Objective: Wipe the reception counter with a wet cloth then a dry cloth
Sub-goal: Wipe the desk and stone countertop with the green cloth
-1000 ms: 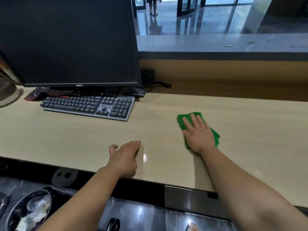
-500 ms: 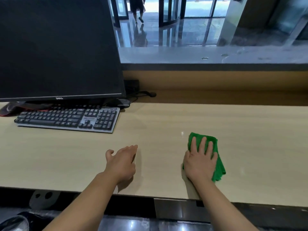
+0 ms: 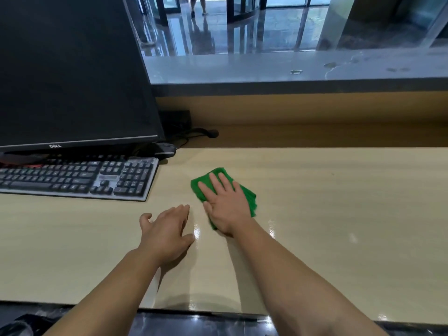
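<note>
A green cloth (image 3: 248,197) lies flat on the pale wooden counter (image 3: 339,214), a little right of the keyboard. My right hand (image 3: 225,204) presses down on the cloth with its fingers spread, covering most of it. My left hand (image 3: 164,231) rests beside it on the bare counter, fingers loosely apart and holding nothing. A wet sheen shows on the wood between and near the two hands.
A black monitor (image 3: 72,69) stands at the back left with a dark keyboard (image 3: 77,178) in front of it. Cables and a small black box (image 3: 177,122) sit behind. A raised grey ledge (image 3: 291,71) runs along the back. A person's legs show in the lobby beyond.
My right hand has slid the green cloth to the left and away from me, closer to the keyboard and my left hand. The left hand has stayed on the counter.
</note>
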`<act>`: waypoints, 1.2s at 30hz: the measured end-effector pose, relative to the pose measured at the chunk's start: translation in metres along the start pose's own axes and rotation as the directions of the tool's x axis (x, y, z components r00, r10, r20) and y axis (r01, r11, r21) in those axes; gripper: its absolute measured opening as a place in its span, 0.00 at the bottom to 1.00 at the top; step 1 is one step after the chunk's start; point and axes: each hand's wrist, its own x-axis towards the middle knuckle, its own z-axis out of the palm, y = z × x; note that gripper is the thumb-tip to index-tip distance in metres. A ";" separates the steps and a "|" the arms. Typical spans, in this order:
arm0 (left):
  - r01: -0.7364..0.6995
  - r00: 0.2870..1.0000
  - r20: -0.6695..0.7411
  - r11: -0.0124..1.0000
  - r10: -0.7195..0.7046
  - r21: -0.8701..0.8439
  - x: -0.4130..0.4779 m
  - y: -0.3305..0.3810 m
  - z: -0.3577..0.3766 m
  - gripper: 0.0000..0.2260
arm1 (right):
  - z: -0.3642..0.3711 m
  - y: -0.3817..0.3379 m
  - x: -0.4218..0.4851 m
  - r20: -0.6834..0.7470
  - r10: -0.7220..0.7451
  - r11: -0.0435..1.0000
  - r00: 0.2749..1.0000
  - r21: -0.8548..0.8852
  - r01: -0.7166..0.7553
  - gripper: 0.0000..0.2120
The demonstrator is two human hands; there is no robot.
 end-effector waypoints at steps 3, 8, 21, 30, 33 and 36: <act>-0.033 0.999 0.023 0.999 0.033 0.009 0.006 0.008 -0.002 0.25 | -0.007 0.047 0.000 -0.027 0.112 0.994 0.993 0.018 -0.112 0.26; -0.127 0.989 0.079 0.992 0.126 0.011 0.021 0.024 -0.003 0.25 | -0.018 0.140 -0.032 -0.068 0.406 0.914 0.911 0.035 -0.404 0.26; -0.182 0.975 0.159 0.971 0.156 0.158 0.045 0.038 0.001 0.31 | -0.013 0.073 0.015 -0.061 0.515 0.856 0.855 0.093 -0.509 0.27; -0.167 0.973 0.202 0.949 0.115 0.267 0.050 0.041 -0.003 0.39 | -0.021 0.024 0.069 0.033 -0.038 0.999 0.999 0.040 0.037 0.26; -0.170 0.972 0.206 0.942 0.113 0.288 0.049 0.045 -0.008 0.32 | -0.025 0.073 0.064 -0.007 0.057 0.997 0.998 0.053 -0.056 0.26; -0.166 0.969 0.226 0.935 0.096 0.313 0.048 0.049 -0.011 0.35 | -0.031 0.135 0.050 -0.042 0.266 0.961 0.963 0.083 -0.262 0.27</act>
